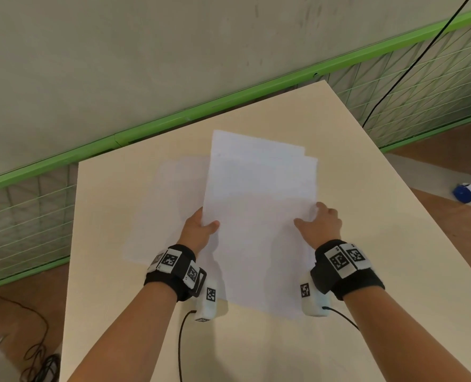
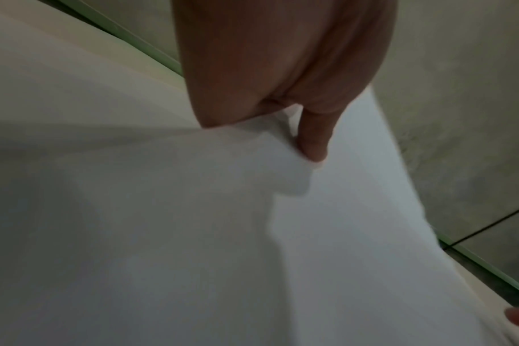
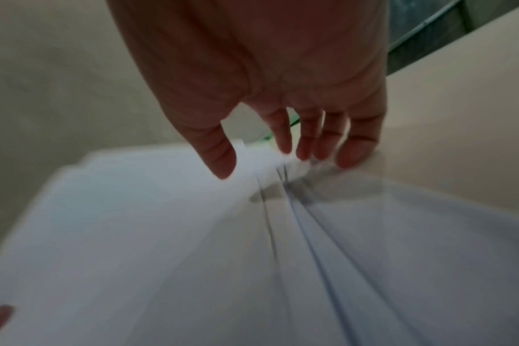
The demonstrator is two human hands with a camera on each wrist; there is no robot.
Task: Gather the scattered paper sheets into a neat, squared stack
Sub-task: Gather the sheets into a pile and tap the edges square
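Note:
A loose bundle of white paper sheets (image 1: pixel 259 202) is lifted at an angle above the cream table (image 1: pixel 366 271), its far corners not lined up. My left hand (image 1: pixel 208 224) pinches the bundle's left edge, thumb on top and fingers hidden beneath; the left wrist view shows the thumb (image 2: pixel 311 145) pressing the paper (image 2: pixel 193 234). My right hand (image 1: pixel 311 216) is at the bundle's right edge. In the right wrist view its fingers (image 3: pixel 285 140) are spread and fairly straight, tips against the fanned sheet edges (image 3: pixel 297 210). Another white sheet (image 1: pixel 162 210) lies flat on the table to the left, partly under the bundle.
A green mesh fence (image 1: pixel 422 78) runs behind the table and along its left and right sides. A white object with a blue cap (image 1: pixel 463 193) lies on the floor at right. Dark cables (image 1: pixel 35 362) coil on the floor at lower left.

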